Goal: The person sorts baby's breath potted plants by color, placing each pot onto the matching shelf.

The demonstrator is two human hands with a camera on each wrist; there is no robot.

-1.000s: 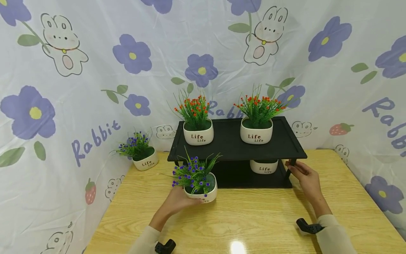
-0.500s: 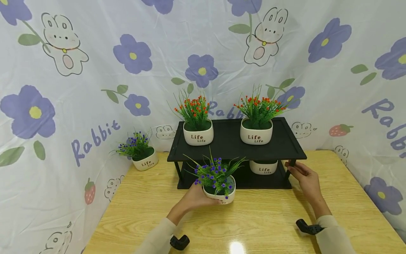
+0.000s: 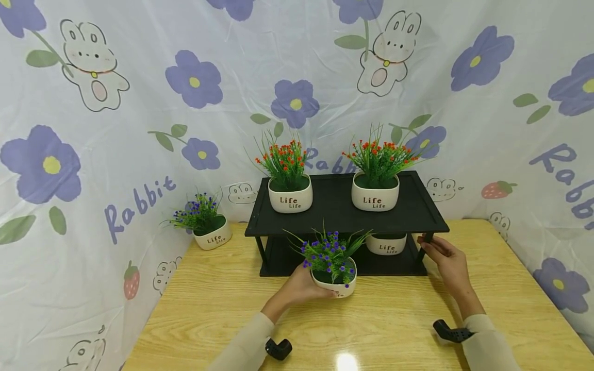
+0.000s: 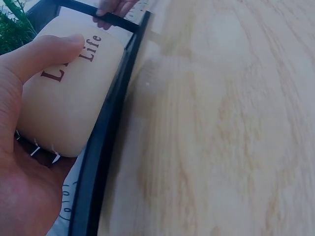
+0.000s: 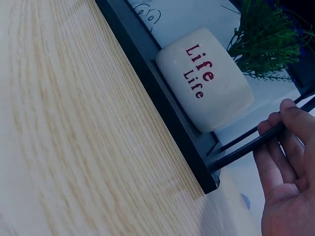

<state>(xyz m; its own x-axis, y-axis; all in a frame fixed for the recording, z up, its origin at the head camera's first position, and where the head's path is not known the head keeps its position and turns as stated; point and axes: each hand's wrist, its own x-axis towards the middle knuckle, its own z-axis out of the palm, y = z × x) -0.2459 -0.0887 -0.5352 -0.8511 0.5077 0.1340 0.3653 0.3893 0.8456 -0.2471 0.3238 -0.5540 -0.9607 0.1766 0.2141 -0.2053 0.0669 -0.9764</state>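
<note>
My left hand [image 3: 303,287] grips a white flower pot [image 3: 341,288] with purple flowers, in front of the black two-tier shelf [image 3: 334,221]. In the left wrist view the thumb lies across the lettered face of the held pot [image 4: 93,93], the other fingers beneath it. My right hand [image 3: 447,263] holds the shelf's front right post [image 3: 425,245]; the right wrist view has thumb and fingers around that post [image 5: 251,147]. On the lower tier, at the right, stands another white pot [image 3: 386,244], its plant mostly hidden by the top board in the head view.
Two white pots with orange flowers stand on the top tier, a left one [image 3: 290,200] and a right one [image 3: 375,198]. A purple-flowered pot [image 3: 212,236] sits at the table's back left corner. Behind the wooden table [image 3: 209,304] hangs a rabbit-print cloth [image 3: 241,62].
The left hand has carried the purple-flowered pot to the right along the shelf's front, slowing lately. The right hand has stayed on the post.
</note>
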